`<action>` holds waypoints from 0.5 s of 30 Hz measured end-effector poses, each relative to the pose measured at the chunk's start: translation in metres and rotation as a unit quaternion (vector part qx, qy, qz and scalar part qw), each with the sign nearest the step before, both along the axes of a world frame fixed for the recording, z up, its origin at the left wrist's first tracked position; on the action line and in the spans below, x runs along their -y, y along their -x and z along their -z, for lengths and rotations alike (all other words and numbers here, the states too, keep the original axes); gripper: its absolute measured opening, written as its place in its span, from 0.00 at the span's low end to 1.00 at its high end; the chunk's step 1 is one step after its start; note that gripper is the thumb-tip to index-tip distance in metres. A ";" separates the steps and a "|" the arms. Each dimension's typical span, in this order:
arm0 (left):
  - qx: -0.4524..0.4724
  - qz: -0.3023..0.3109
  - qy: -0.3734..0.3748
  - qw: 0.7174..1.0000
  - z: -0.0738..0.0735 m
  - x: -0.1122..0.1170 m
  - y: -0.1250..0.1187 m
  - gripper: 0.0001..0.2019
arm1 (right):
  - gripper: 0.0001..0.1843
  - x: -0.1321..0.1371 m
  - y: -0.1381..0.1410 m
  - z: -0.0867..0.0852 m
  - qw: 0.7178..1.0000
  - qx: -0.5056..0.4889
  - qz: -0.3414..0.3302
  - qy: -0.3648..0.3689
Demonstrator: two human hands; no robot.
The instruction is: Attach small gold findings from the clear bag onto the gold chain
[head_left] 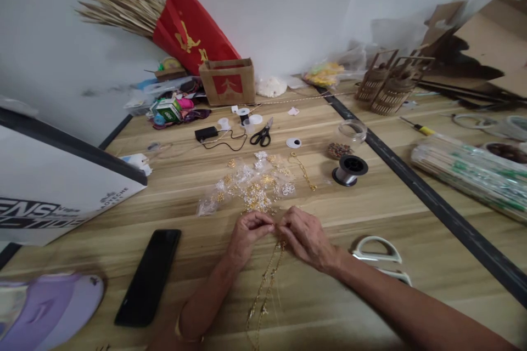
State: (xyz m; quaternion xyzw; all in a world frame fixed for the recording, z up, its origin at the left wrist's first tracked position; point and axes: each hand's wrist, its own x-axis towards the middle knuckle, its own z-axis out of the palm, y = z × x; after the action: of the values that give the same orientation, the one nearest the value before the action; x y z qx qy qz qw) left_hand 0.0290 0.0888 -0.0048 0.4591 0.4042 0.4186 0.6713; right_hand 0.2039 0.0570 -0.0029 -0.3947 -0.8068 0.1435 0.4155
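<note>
My left hand (251,233) and my right hand (307,236) meet with fingertips pinched, close together above the wooden table. From under my right fingers a gold beaded chain (263,285) with clear beads hangs in two strands toward me. A thin clear thread trails beside it. Whatever is between my left fingertips is too small to make out. Just beyond my hands lies a spread of gold and clear beads (257,197), some loose, some in small plastic bags. A short gold chain (303,173) lies to the right of them.
Black scissors (262,134), a wire spool (349,170) and a jar of beads (346,140) stand beyond. White-handled scissors (376,250) lie right of my right hand. A black phone (149,277) and a white box (61,181) are on the left; wrapped sticks (469,173) lie right.
</note>
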 end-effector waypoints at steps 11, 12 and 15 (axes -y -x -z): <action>0.010 0.007 0.025 1.000 0.004 0.000 -0.001 0.07 | 0.05 0.000 0.000 0.000 1.000 0.011 0.003 -0.003; 0.012 0.006 0.028 1.000 0.003 0.000 -0.001 0.07 | 0.05 0.000 0.000 0.000 1.000 0.013 0.005 -0.002; 0.015 0.006 0.034 0.999 0.002 0.001 -0.001 0.08 | 0.05 0.000 0.000 0.000 1.000 0.014 0.004 -0.003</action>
State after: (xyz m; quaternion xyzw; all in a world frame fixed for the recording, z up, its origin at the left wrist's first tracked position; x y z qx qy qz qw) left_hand 0.0304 0.0876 -0.0067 0.4321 0.4053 0.4073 0.6951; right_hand 0.2042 0.0573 -0.0031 -0.3990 -0.8113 0.1336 0.4059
